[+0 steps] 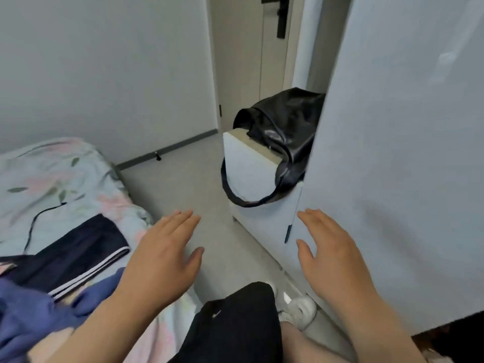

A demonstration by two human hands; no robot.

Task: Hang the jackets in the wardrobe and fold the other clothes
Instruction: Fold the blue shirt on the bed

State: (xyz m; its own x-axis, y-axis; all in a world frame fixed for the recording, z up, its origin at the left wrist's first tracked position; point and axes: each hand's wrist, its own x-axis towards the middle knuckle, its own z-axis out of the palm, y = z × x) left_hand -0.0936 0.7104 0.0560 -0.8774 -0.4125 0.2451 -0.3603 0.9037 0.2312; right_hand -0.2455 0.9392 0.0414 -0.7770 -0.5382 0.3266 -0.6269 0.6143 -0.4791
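The white wardrobe door (392, 153) at 3 o'clock hides the right side of the black bag (282, 127); at 8 o'clock a blue garment (26, 318) runs off the frame, covering part of the striped navy garment (78, 255).

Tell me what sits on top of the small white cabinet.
A black bag slumps on the white cabinet, its strap looping down the side. The white door panel at right hides the bag's far end and the rest of the cabinet top.

The single head camera looked forward and down from the person's eye level, close above both outstretched hands. Its wide view took in the bed (65, 179) at left, the floor (188, 184) ahead and a white door (406, 153) near at right.
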